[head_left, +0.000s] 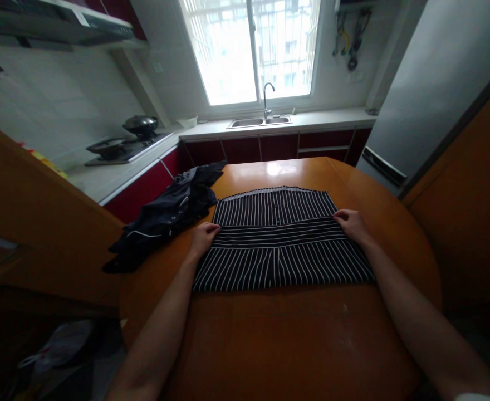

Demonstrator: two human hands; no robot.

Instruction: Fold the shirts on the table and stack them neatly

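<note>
A black garment with white stripes [276, 262] lies spread on the wooden table, its near edge folded under or doubled over. A band with sideways stripes crosses its middle, and a small button shows just above that band. My left hand [203, 238] pinches the left end of the band between thumb and fingers. At the opposite end, my right hand [351, 224] pinches the band's right edge the same way. Between the two hands the cloth lies fairly flat. Which kind of garment it is I cannot tell for sure.
Dark crumpled clothes [165, 214] lie on the table's left side, partly hanging over its edge. The round wooden table [278, 340] reaches toward me. Beyond it stand a counter with a sink [249, 122], a stove with pans [140, 125], and a fridge [432, 89] at right.
</note>
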